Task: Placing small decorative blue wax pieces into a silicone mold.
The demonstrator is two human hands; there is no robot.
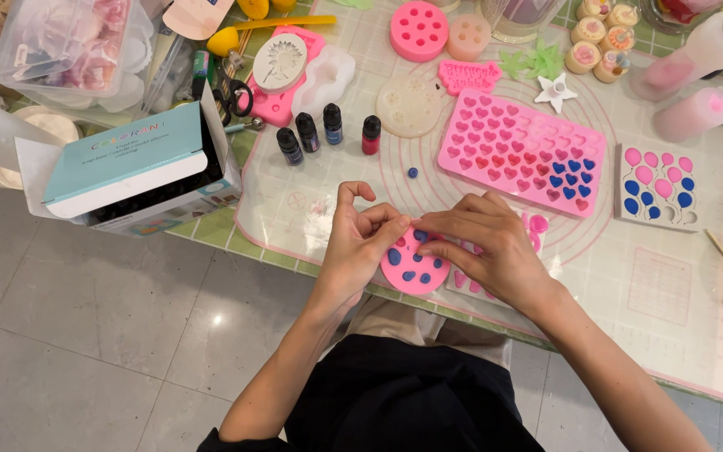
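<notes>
Here, round pink mould (412,272) between both hands: left hand (361,243), right hand (487,243) pinching its rim.

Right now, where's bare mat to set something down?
Free: mat right of the right hand, below the balloon mold; also between the dye bottles and left hand. Crowded: the far edge, and around the round pink mold.

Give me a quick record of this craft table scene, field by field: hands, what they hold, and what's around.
left hand: grips the left edge of the round pink mould
right hand: fingertips press on the mould's top edge
mould contents: blue pieces in several cavities
behind: four small dye bottles, pink heart mould partly filled red and blue
right: balloon mould
left: open box
surface: clear mat
</notes>
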